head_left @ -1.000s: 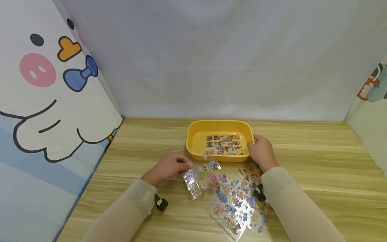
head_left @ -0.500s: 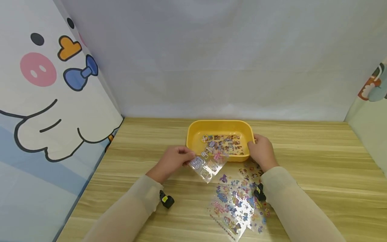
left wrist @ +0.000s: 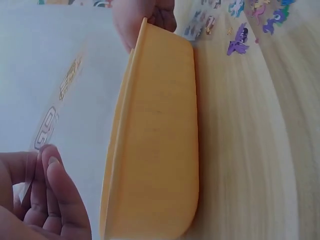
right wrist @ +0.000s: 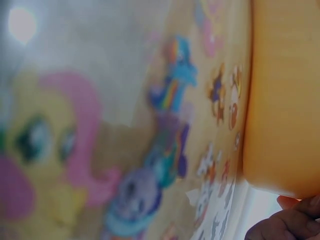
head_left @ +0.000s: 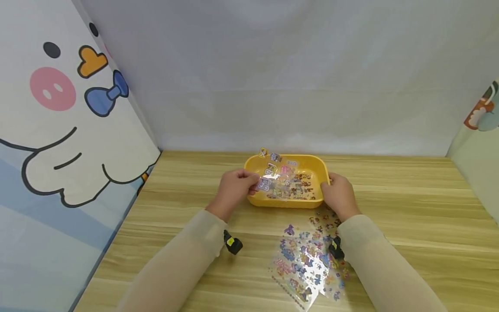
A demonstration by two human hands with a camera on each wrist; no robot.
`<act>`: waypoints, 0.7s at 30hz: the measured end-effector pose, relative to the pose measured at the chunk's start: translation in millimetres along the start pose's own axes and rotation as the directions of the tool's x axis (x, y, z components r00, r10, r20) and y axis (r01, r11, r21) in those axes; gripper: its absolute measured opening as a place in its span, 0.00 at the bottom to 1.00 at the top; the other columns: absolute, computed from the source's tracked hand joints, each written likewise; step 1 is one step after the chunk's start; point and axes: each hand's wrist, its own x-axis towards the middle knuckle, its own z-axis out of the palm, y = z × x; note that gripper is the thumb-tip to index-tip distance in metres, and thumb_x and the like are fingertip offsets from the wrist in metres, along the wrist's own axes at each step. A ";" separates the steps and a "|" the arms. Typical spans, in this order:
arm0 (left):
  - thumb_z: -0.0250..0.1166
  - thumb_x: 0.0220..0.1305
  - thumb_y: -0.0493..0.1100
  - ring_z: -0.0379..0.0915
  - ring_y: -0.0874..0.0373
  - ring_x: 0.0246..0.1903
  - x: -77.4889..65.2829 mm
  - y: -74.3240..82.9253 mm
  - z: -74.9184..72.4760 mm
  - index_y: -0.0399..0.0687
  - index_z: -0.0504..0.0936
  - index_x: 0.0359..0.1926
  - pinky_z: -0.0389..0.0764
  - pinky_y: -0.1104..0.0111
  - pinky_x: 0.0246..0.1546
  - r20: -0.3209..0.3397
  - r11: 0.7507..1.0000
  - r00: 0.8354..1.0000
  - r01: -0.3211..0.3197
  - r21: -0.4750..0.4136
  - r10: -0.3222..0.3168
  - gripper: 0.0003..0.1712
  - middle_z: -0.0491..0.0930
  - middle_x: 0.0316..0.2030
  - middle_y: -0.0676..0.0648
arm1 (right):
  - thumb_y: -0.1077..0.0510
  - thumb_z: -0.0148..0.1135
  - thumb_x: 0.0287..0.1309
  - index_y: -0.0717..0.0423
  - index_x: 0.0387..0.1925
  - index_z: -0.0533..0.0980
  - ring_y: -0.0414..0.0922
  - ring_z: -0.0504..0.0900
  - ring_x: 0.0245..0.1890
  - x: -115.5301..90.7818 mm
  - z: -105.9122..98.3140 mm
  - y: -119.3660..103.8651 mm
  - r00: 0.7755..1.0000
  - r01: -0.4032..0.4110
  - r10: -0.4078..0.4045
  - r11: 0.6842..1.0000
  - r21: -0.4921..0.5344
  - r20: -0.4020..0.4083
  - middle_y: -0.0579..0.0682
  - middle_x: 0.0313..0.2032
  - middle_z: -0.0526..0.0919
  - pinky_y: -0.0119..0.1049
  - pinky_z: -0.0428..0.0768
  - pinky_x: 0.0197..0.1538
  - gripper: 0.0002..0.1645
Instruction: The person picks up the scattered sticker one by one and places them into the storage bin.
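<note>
My left hand (head_left: 234,190) pinches a clear sticker sheet (head_left: 266,183) by its near left corner. The sheet, printed with number and cartoon stickers, overlaps the yellow tray (head_left: 288,203) in the head view. In the left wrist view, the thumb and fingers (left wrist: 62,182) hold the sheet above the tray's rim, seen edge-on. My right hand (head_left: 340,196) grips the tray's right end, thumb at the rim. More printed stickers (head_left: 306,184) lie in the tray, partly hidden by the held sheet. In the right wrist view, part of my right hand (right wrist: 290,225) shows beside the tray wall (right wrist: 285,100).
Several clear sticker sheets (head_left: 304,260) with colourful ponies overlap on the wooden table (head_left: 409,208), in front of the tray. A white cloth backdrop (head_left: 292,86) hangs behind the table. A cartoon-printed panel (head_left: 78,151) stands at the left.
My left hand has moved forward and right, bringing the sticker sheet from the table in front of the tray to over it. The right hand stays at the tray's end.
</note>
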 end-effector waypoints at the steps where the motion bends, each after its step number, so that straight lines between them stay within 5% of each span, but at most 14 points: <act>1: 0.68 0.71 0.43 0.85 0.52 0.35 0.9 2.7 2.6 0.41 0.87 0.40 0.86 0.58 0.43 0.000 1.000 1.000 -0.004 -0.002 0.004 0.08 0.86 0.35 0.43 | 0.56 0.45 0.76 0.67 0.74 0.65 0.52 0.84 0.44 0.1 -0.1 0.3 1.000 0.000 0.000 1.000 -0.001 0.000 0.66 0.57 0.80 0.38 0.83 0.39 0.31; 7: 0.67 0.72 0.44 0.85 0.40 0.42 7.1 12.4 15.6 0.43 0.86 0.39 0.84 0.50 0.49 -0.017 0.999 0.999 -0.034 0.028 0.034 0.09 0.86 0.34 0.43 | 0.57 0.45 0.75 0.66 0.73 0.66 0.52 0.84 0.41 0.4 -0.5 1.1 1.000 0.004 -0.004 1.000 0.003 0.004 0.66 0.55 0.81 0.38 0.82 0.36 0.31; 12: 0.67 0.72 0.46 0.83 0.40 0.43 10.3 16.2 26.1 0.46 0.86 0.40 0.82 0.60 0.32 -0.030 0.987 0.997 -0.068 0.145 0.073 0.09 0.85 0.33 0.47 | 0.56 0.45 0.75 0.67 0.73 0.65 0.53 0.84 0.44 0.7 -0.4 1.2 1.000 0.006 -0.006 1.000 -0.006 0.004 0.66 0.57 0.80 0.39 0.83 0.39 0.31; 15: 0.66 0.73 0.47 0.82 0.46 0.35 10.2 18.4 31.0 0.48 0.86 0.40 0.73 0.65 0.23 -0.031 0.968 0.993 -0.101 0.230 0.110 0.09 0.85 0.33 0.49 | 0.56 0.45 0.75 0.67 0.73 0.65 0.53 0.84 0.43 1.2 -0.4 1.5 1.000 0.007 -0.007 1.000 -0.007 0.002 0.66 0.56 0.80 0.39 0.83 0.39 0.31; 21: 0.65 0.73 0.48 0.69 0.57 0.19 11.6 18.4 37.2 0.50 0.86 0.38 0.72 0.64 0.21 -0.031 0.946 0.992 -0.111 0.304 0.126 0.09 0.85 0.34 0.48 | 0.56 0.45 0.75 0.66 0.73 0.66 0.52 0.84 0.40 1.4 0.0 2.2 1.000 0.003 -0.003 1.000 0.000 0.004 0.65 0.54 0.81 0.38 0.83 0.37 0.31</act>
